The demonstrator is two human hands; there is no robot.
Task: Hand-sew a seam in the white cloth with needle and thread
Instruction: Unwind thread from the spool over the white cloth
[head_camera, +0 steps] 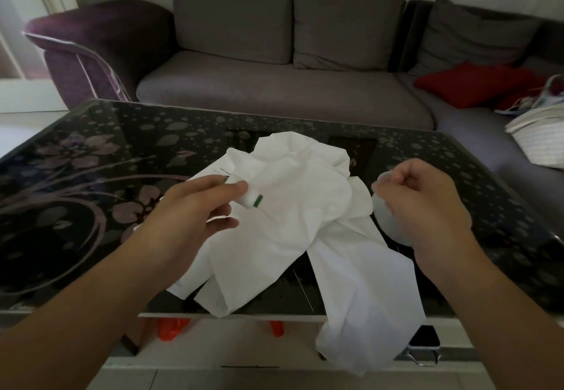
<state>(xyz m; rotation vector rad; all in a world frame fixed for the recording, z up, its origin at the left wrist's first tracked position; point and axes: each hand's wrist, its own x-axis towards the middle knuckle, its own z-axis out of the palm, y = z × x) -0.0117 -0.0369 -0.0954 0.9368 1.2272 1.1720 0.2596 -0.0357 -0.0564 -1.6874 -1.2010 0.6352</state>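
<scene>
A crumpled white cloth (293, 224) lies on the dark glass table (91, 157), one end hanging over the near edge. My left hand (195, 215) holds a small spool of white thread with green ends (248, 195) between thumb and fingers, just above the cloth. My right hand (427, 203) hovers to the right of the cloth with fingers curled, fingertips pinched together; whether it holds thread or a needle is too fine to see. A round translucent lid or dish (384, 215) lies partly under that hand. No needle is clearly visible.
A grey and purple corner sofa (274, 90) stands behind the table, with a red cushion (476, 84) and striped fabric (537, 139) at the right. Orange items (171, 328) and a dark phone-like object (425, 336) sit on the shelf under the table.
</scene>
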